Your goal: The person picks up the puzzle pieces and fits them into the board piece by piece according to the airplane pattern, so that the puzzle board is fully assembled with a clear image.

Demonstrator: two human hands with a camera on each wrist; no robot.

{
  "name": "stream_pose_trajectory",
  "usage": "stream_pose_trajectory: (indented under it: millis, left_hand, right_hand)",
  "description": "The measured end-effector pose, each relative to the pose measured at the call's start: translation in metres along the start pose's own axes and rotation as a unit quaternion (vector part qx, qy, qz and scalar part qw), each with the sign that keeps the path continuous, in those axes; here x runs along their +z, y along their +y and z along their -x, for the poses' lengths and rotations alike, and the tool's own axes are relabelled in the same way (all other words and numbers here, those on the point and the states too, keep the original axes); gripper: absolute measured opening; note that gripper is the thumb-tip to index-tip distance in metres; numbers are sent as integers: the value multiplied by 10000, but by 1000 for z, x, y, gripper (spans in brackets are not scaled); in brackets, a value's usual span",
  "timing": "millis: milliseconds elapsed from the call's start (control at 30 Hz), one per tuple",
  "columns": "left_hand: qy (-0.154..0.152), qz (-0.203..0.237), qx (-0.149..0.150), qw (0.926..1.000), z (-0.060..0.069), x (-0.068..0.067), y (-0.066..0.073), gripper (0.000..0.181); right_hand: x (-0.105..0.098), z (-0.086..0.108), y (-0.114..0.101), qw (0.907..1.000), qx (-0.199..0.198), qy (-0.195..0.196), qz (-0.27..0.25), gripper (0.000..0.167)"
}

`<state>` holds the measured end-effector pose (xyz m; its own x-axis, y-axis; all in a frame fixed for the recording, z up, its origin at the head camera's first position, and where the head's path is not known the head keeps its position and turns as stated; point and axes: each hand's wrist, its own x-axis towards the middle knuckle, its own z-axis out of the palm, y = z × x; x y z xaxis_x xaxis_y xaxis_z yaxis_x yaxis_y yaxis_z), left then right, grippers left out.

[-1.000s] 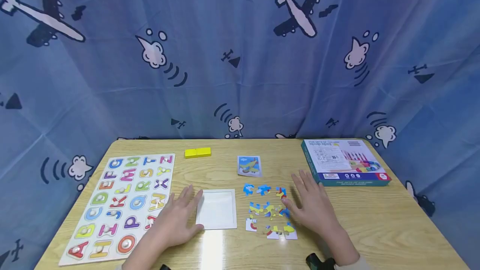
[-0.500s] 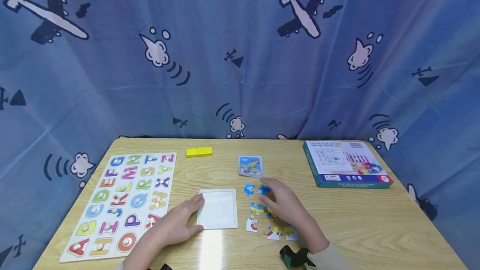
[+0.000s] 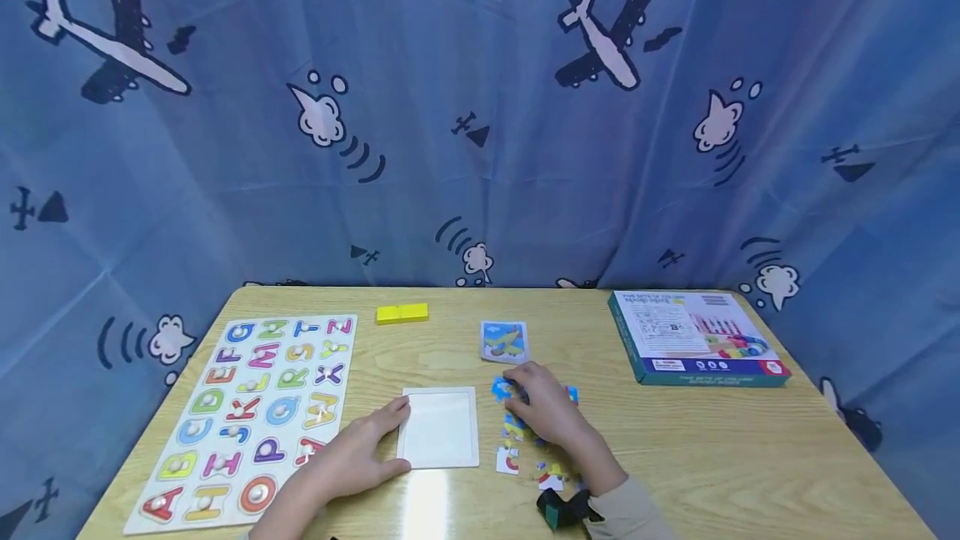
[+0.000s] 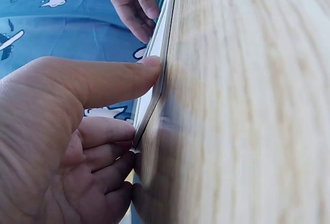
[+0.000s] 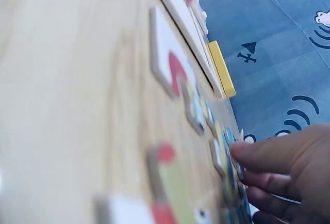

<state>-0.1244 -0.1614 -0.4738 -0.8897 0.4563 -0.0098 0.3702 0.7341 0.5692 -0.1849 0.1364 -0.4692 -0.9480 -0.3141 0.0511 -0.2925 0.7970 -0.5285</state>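
Note:
My left hand (image 3: 358, 452) grips the square white puzzle tray (image 3: 441, 432) at its left side. In the left wrist view the thumb presses the near edge while curled fingers meet the adjoining edge. My right hand (image 3: 551, 413) is over the loose jigsaw pieces right of the tray, thumb and fingertips closing around a blue piece, mostly covered by the hand. Another blue puzzle piece (image 3: 500, 390) lies just left of those fingertips. Nearer me are a white-and-red puzzle piece (image 3: 507, 461) and several more, partly hidden under the right hand and wrist.
Behind the pieces lies a small airplane picture card (image 3: 504, 342). A wooden alphabet board (image 3: 247, 415) occupies the left side. At the back sits a yellow block (image 3: 402, 313); a boxed toy set (image 3: 697, 338) lies at the right rear. A blue curtain (image 3: 480, 148) hangs behind the table.
My right hand has moved left from beyond the pieces to the blue ones, its spread fingers drawing together. The left hand's fingers have closed in on the tray, which stays in place.

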Motion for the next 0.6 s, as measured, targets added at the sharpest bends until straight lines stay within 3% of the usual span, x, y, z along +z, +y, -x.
stream_pose_trajectory:
  millis: [333,600]
  left_hand:
    - [63,-41,49,10000,2,4,-4,73]
    - [39,-37,34,10000,1,2,-4,74]
  right_hand:
    - [13,-1,-1,9978,-90,579,315,26]
    - [12,-1,-6,9973,-195,661,272,26]
